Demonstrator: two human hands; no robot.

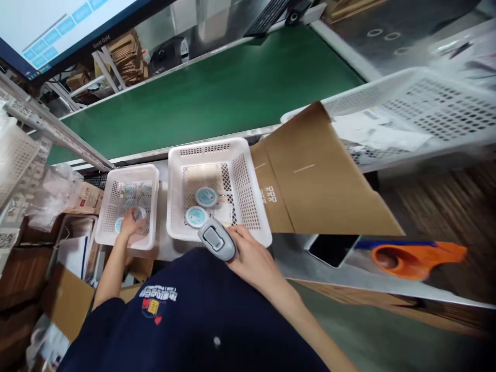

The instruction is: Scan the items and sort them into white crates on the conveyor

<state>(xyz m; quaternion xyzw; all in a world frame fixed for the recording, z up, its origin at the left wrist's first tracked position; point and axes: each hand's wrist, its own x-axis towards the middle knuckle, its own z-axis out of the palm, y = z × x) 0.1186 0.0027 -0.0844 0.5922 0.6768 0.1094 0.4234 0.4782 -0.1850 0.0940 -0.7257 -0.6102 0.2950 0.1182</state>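
Note:
My left hand [132, 223] reaches into the smaller white basket [103, 222] with its fingers closed around a small round tub [140, 213]. Beside that hand lies a tub with a light blue lid [119, 225]. Gripped in my right hand [248, 253] is a grey handheld scanner [217, 240], held over the near rim of the larger white basket [251, 206]. Inside the larger basket are two round tubs with light blue lids, one farther back [206, 197] and one close to the scanner's head [196, 216]. A pale paper slip [222, 212] lies near them.
A brown cardboard sheet [321, 181] leans against the larger basket's right side. Behind runs a green conveyor belt [217, 93]. To the right are a phone [334, 250], an orange tape dispenser [418, 260] and a white basket of papers [430, 108]. A monitor [70, 31] hangs upper left.

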